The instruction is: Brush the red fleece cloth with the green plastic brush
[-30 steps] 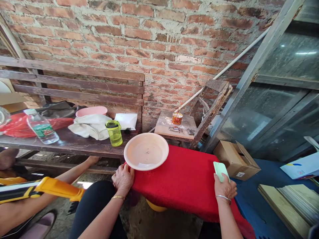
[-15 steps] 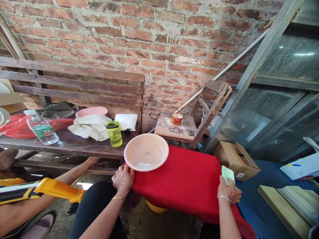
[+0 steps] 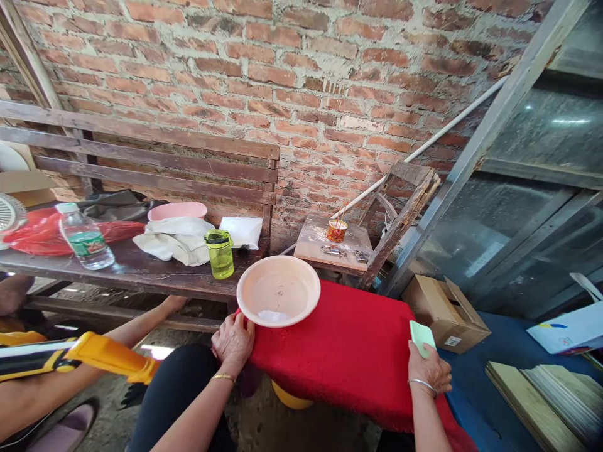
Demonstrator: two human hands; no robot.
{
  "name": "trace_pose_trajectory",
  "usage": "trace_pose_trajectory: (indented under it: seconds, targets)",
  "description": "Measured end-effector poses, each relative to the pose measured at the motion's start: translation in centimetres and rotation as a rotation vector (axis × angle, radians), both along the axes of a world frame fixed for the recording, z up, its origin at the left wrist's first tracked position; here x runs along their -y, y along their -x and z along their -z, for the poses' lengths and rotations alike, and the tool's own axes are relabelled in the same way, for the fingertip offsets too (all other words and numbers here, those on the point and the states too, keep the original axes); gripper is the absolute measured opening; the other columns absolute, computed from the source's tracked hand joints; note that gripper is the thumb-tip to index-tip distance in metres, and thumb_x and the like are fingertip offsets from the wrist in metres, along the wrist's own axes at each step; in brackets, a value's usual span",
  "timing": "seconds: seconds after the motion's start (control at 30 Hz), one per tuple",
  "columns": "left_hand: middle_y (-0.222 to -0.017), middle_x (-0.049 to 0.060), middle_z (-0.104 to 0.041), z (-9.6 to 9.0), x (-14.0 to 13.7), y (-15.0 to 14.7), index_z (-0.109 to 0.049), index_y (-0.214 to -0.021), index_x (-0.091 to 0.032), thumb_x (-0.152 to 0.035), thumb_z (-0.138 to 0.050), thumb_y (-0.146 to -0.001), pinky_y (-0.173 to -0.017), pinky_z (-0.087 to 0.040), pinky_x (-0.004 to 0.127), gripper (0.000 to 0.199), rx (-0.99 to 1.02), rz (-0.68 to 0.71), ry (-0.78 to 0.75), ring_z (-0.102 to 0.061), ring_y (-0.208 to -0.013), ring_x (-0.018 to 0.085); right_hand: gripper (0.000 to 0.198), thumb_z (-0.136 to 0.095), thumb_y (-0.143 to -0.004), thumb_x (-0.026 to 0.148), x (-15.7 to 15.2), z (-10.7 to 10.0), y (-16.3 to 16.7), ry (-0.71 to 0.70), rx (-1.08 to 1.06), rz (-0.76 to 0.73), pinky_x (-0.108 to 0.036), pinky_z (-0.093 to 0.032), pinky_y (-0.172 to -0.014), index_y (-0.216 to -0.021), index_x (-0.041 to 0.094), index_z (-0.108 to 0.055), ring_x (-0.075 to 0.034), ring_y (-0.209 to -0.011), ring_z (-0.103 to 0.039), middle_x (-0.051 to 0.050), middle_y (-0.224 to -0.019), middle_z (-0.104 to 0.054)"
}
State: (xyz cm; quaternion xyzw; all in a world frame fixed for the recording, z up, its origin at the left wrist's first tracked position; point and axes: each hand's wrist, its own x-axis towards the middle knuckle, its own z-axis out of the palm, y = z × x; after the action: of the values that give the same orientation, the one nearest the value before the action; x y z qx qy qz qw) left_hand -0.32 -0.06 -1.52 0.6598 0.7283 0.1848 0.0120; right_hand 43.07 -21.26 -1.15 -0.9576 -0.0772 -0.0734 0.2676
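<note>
My left hand (image 3: pixel 233 342) is at the left edge of the red cloth (image 3: pixel 353 345), its fingers curled over the edge just below the rim of a pale pink basin (image 3: pixel 308 306). Shallow clear water with a few dark specks lies in the basin, and a white patch shows near its front. Over the right end of the cloth, my right hand (image 3: pixel 429 367) is closed around a pale green, flat, rounded slab (image 3: pixel 423 338); its lower part is hidden in the palm.
A wooden bench (image 3: pixel 160 285) on the left bears a green bottle (image 3: pixel 220 256), a water bottle (image 3: pixel 87 242) and white cloth (image 3: pixel 174 242). Behind stands a small chair (image 3: pixel 306 242) with padlocks. A cardboard box (image 3: pixel 445 311) is at right. Another person's arm (image 3: pixel 136 320) reaches in from the left.
My right hand has shifted slightly left with the pale green slab. My left hand and the basin stay put; the view has tilted a little.
</note>
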Motion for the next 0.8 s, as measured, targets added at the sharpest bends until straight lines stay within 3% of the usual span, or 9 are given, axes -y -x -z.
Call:
trace_pose_trajectory:
  seconds: [0.1, 0.27, 0.4, 0.57, 0.67, 0.8]
  targets:
    - [-0.114, 0.010, -0.062, -0.1, 0.0, 0.0, -0.067, -0.106, -0.020, -0.036, -0.050, -0.093, -0.081, -0.035, 0.036, 0.027, -0.001, 0.010, 0.002, -0.057, -0.102, 0.027, 0.062, -0.045, -0.084, 0.068, -0.1, 0.2, -0.1, -0.019, 0.018, -0.064, -0.052, -0.042, -0.089, -0.125, 0.026, -0.062, -0.037, -0.110, -0.054, -0.017, -0.123, -0.056]
    - [-0.115, 0.009, -0.062, -0.3, 0.0, 0.1, -0.066, -0.107, -0.020, -0.036, -0.051, -0.093, -0.081, -0.035, 0.036, 0.026, -0.010, 0.009, 0.017, -0.057, -0.102, 0.026, 0.046, -0.059, -0.075, 0.065, -0.8, 0.6, -0.4, -0.033, 0.010, -0.226, -0.049, -0.039, -0.094, -0.110, 0.036, -0.070, -0.032, -0.107, -0.056, -0.007, -0.116, -0.062]
    - [-0.116, 0.009, -0.062, -0.4, -0.1, 0.1, -0.066, -0.107, -0.020, -0.036, -0.051, -0.094, -0.081, -0.035, 0.036, 0.025, -0.017, 0.010, 0.024, -0.058, -0.103, 0.026, 0.065, -0.049, -0.075, 0.072, -0.5, 0.8, -1.0, -0.091, -0.025, -0.063, -0.057, -0.040, -0.090, -0.117, 0.027, -0.068, -0.039, -0.107, -0.055, -0.018, -0.120, -0.058]
    - [-0.115, 0.009, -0.062, -0.3, -0.2, 0.0, -0.067, -0.106, -0.020, -0.037, -0.051, -0.093, -0.080, -0.035, 0.036, 0.026, -0.011, 0.010, 0.021, -0.058, -0.102, 0.026, 0.082, -0.040, -0.075, 0.077, 0.8, 0.0, -2.0, -0.210, -0.046, 0.017, -0.049, -0.047, -0.083, -0.124, 0.016, -0.065, -0.038, -0.106, -0.057, -0.022, -0.109, -0.062]
    - [-0.114, 0.009, -0.062, -0.2, -0.2, 0.0, -0.067, -0.105, -0.021, -0.037, -0.051, -0.093, -0.080, -0.035, 0.036, 0.026, -0.003, 0.007, 0.012, -0.057, -0.102, 0.026, 0.077, -0.045, -0.071, 0.077, 1.6, -0.6, -1.7, -0.241, -0.047, -0.076, -0.046, -0.048, -0.083, -0.114, 0.018, -0.070, -0.036, -0.101, -0.059, -0.017, -0.098, -0.065]
    - [-0.114, 0.009, -0.062, 0.0, -0.2, 0.0, -0.067, -0.105, -0.021, -0.036, -0.050, -0.093, -0.080, -0.036, 0.037, 0.026, 0.001, 0.010, 0.003, -0.057, -0.102, 0.027, 0.061, -0.054, -0.065, 0.074, 2.5, -0.9, -0.1, -0.152, 0.046, -0.397, -0.043, -0.046, -0.087, -0.099, 0.028, -0.074, -0.030, -0.098, -0.059, -0.009, -0.106, -0.066]
